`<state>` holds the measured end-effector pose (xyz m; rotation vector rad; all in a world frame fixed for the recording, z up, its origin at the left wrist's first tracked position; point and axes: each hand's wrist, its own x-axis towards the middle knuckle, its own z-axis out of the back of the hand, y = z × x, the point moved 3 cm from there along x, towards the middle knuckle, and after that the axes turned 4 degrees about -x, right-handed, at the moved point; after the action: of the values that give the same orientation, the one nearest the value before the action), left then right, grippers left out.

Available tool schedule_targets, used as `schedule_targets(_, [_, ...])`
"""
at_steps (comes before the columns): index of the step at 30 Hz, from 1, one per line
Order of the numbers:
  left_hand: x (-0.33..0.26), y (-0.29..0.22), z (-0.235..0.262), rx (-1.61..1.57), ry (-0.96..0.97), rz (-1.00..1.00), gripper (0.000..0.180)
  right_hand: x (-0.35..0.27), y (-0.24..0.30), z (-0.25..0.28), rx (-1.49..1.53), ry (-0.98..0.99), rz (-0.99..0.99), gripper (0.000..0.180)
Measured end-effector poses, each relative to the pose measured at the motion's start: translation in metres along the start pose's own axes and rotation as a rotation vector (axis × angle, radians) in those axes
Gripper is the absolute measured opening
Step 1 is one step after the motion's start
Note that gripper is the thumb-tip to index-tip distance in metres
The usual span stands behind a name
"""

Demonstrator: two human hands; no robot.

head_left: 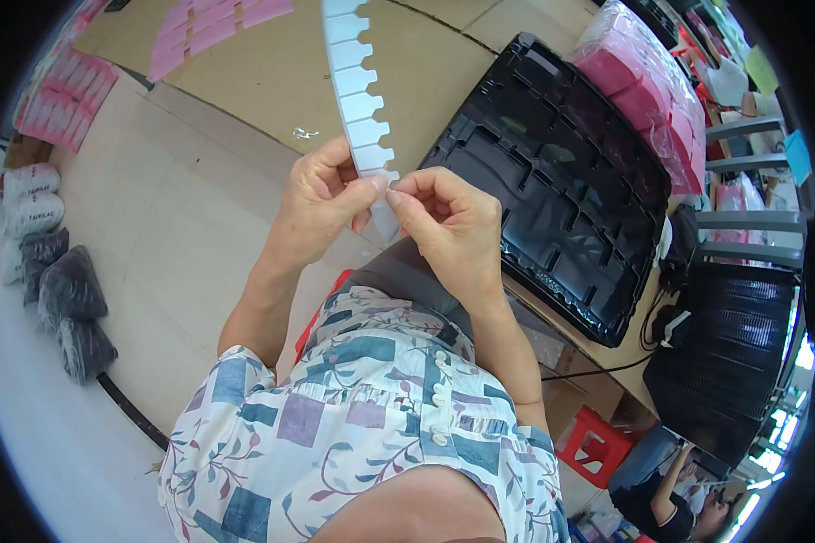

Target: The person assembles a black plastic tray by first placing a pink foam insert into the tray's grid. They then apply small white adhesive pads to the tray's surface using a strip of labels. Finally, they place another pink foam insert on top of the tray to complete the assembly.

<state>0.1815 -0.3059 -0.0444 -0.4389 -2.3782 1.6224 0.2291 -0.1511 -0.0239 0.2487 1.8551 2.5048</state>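
A long white strip [358, 86] with notches along its right edge runs from the top of the view down to my hands. Lines cross it, marking off several similar segments. My left hand [321, 199] pinches its lower end between thumb and fingers. Close beside it, my right hand [453, 217] has thumb and forefinger pressed together at the strip's bottom notch. Whatever small part lies between those right fingertips is hidden. The strip's lowest tip shows just below, between the two hands.
Right of my hands, a black moulded plastic tray [552, 172] lies on the tan table [254, 68]. Pink pieces [213, 27] lie at the table's far left, and wrapped pink stacks [647, 90] behind the tray. Bagged bundles [68, 281] sit along the left wall. Another person [666, 498] sits lower right, near a red stool [593, 448].
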Motion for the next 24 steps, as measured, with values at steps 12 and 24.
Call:
schedule_targets(12, [0.002, 0.017, -0.01, -0.047, -0.188, -0.173, 0.015, -0.021, 0.016, 0.01, -0.504, -0.122, 0.716, 0.011])
schedule_targets(24, [0.007, 0.011, -0.028, 0.343, 0.369, -0.168, 0.021, 0.046, -0.008, 0.084, -0.707, 0.394, 0.173, 0.014])
